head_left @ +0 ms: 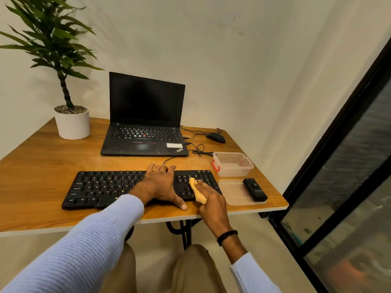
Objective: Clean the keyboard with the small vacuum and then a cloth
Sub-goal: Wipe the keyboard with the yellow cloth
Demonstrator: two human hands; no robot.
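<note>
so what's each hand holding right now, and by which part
The right hand grips the yellow cloth round its middle, both ends poking out. The left hand holds nothing; it rests flat on the keyboard.

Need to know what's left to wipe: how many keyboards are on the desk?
2. A separate black keyboard lies at the front, under the left hand; the other is built into the open laptop behind it. None seems hidden.

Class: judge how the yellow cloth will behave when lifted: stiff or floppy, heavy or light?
Probably floppy: the cloth bunches in the right hand. Likely light: one hand holds it. Unlikely to roll, given its soft, crumpled shape.
</note>
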